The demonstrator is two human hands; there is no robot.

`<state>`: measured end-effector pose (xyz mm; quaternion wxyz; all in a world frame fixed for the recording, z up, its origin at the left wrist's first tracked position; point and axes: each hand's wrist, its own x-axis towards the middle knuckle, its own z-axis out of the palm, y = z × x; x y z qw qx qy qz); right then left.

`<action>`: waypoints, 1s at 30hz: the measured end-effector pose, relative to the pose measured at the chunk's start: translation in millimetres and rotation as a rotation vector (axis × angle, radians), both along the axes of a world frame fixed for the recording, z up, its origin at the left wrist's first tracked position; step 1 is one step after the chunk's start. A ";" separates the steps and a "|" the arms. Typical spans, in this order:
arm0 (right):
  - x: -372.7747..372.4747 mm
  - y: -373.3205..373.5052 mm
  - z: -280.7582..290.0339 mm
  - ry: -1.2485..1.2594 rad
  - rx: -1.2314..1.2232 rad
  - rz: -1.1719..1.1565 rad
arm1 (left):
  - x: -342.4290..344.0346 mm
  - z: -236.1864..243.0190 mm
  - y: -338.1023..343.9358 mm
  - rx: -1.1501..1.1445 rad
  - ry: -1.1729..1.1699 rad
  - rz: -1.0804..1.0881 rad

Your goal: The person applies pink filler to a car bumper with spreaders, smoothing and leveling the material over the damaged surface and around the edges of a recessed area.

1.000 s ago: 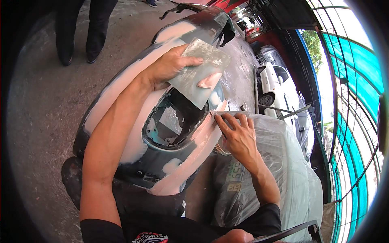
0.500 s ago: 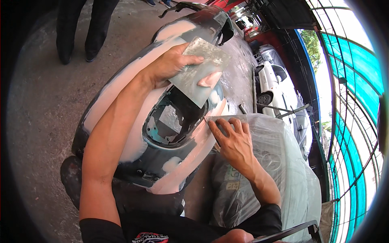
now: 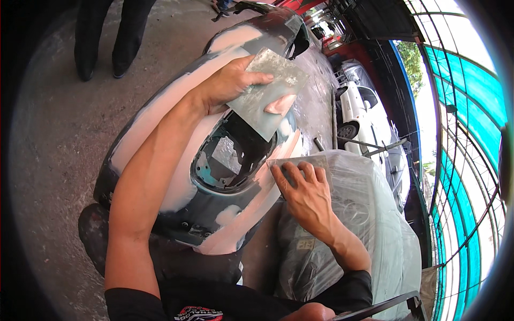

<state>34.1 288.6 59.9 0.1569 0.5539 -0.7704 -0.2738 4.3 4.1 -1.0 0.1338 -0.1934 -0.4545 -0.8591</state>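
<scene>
My left hand [image 3: 231, 85] grips a flat, grey square plate [image 3: 256, 109] by its edge, thumb on top. On the plate lies a blob of pinkish body filler [image 3: 280, 105]. The plate hangs over the oval opening of a dark car bumper [image 3: 214, 200], hiding part of it. Pinkish filler patches [image 3: 230, 235] cover stretches of the bumper. My right hand [image 3: 308, 200] presses its fingers onto a thin, flat spreader [image 3: 295, 160], whose left edge is at the bumper's right-hand filler strip. Whether that edge touches the surface I cannot tell.
Close on the right stands a car under clear plastic sheeting [image 3: 348, 214]. A white car [image 3: 361, 112] is parked beyond, near a metal stand [image 3: 377, 148]. At the upper left a person's dark-trousered legs [image 3: 128, 37] stand on the concrete floor [image 3: 59, 139].
My right hand and the spreader have shifted slightly towards me along the bumper's right side. The plate in my left hand sits a little further right in the view.
</scene>
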 end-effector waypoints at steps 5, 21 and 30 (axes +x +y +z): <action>9.0 -4.1 1.5 -0.029 0.020 -0.012 | -4.3 -3.2 -1.1 -0.001 0.001 -0.007; 33.1 -3.4 -6.6 -0.034 0.072 0.034 | -3.5 -3.0 2.7 0.020 0.013 -0.010; 42.6 -4.8 21.1 -0.212 -0.023 0.005 | 4.5 6.7 -6.5 0.035 -0.032 -0.042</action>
